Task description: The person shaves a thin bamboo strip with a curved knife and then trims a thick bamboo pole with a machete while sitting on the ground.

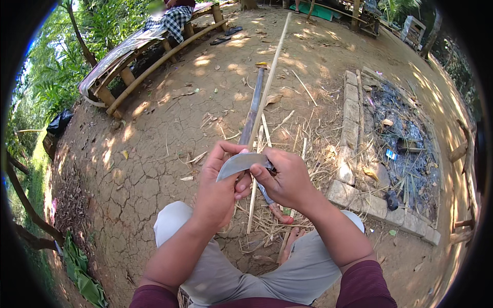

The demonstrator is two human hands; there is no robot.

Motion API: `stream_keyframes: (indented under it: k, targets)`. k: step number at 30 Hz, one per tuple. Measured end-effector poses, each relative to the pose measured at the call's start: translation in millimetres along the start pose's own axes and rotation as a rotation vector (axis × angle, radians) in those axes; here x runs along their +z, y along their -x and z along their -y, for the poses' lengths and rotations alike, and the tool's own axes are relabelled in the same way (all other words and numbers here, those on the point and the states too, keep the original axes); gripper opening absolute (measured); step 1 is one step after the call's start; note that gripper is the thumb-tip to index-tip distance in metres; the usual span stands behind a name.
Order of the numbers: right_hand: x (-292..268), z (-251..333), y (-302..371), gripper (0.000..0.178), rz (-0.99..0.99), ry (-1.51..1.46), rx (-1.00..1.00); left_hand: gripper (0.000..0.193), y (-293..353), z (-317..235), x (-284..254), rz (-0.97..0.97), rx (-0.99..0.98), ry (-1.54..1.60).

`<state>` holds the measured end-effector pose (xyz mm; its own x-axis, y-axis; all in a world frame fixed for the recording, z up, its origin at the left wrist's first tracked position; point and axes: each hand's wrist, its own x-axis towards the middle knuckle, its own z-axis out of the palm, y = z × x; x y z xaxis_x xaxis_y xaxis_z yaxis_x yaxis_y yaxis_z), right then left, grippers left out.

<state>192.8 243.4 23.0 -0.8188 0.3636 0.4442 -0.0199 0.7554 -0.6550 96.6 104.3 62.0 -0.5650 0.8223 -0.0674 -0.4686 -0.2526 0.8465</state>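
My right hand (286, 177) is closed round the handle of a knife (241, 163) with a broad, curved grey blade; its thumb presses near the blade's base. The blade points left across my left hand (221, 179), whose fingers are closed on a long, pale bamboo strip (275, 61). That strip runs away from me, far past my hands. Where the blade meets the strip is hidden by my fingers. On the ground below my right hand lies a second blade with a brown wooden handle (280, 213), partly covered. A dark pole (252, 108) lies beyond my hands.
Pale shavings (313, 154) litter the cracked dirt around my feet. To the right, a brick-edged pit (350, 128) holds ash and rubbish. A bamboo bench (154, 69) stands at the far left with a person in checked cloth (172, 23) on it; sandals (221, 40) lie beside it.
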Motion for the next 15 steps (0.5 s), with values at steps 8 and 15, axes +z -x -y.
stream_keyframes:
  k: [8, 15]
  targets:
    - [11.4, -7.6, -9.5, 0.059, -0.021, -0.021, -0.056, 0.018, 0.1, 4.5, -11.0, -0.024, 0.042, 0.017]
    - [16.1, -5.3, -7.5, 0.06, -0.065, 0.061, -0.13, 0.022, 10.8, 0.4, -10.2, -0.058, 0.074, -0.117]
